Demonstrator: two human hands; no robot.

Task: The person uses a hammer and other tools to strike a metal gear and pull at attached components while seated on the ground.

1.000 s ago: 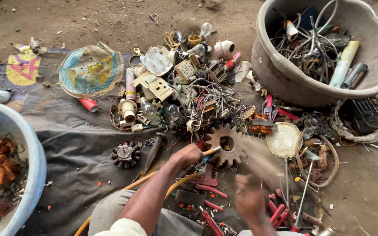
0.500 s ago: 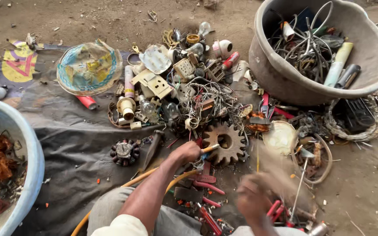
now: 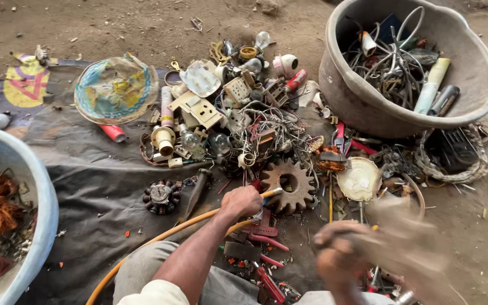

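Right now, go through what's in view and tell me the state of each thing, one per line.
left hand: closed around the yellow hose
right hand: motion-blurred, grip unclear
rusty gear: lying flat on the dark sheet
grey tub: upright, filled with wires and tubes
blue basin: upright, holding copper wire scrap
light bulb: lying on the pile, looks unbroken

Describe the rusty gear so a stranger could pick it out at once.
Start at the big grey tub of wires, upper right, and drop down-left into the scrap pile on the dark sheet. The gear lies beside the left hand: a rusty toothed disc with a central hole.
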